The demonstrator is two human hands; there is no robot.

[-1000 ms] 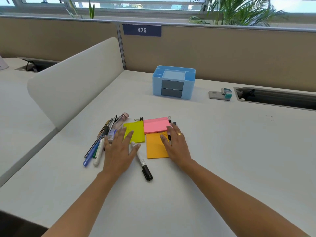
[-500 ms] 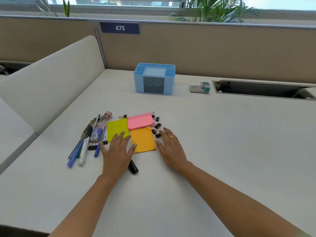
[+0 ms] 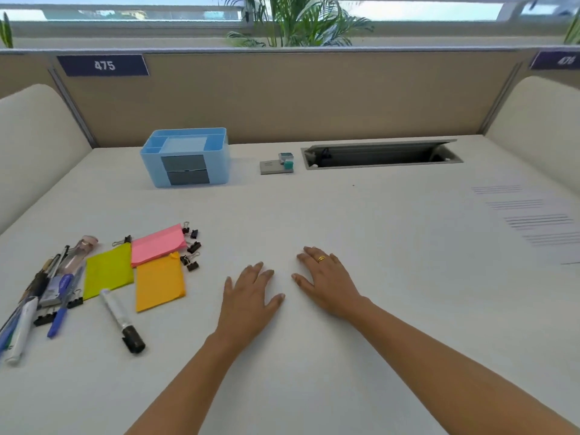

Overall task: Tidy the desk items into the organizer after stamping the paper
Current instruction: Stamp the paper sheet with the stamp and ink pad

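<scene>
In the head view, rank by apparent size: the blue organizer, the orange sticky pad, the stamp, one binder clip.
1. Blue organizer, though it sits farther back.
2. Orange sticky pad, nearer the camera.
3. Stamp, far back, so its rank is less certain.
4. Binder clip.

"475" on partition sign (image 3: 103, 65)
</scene>
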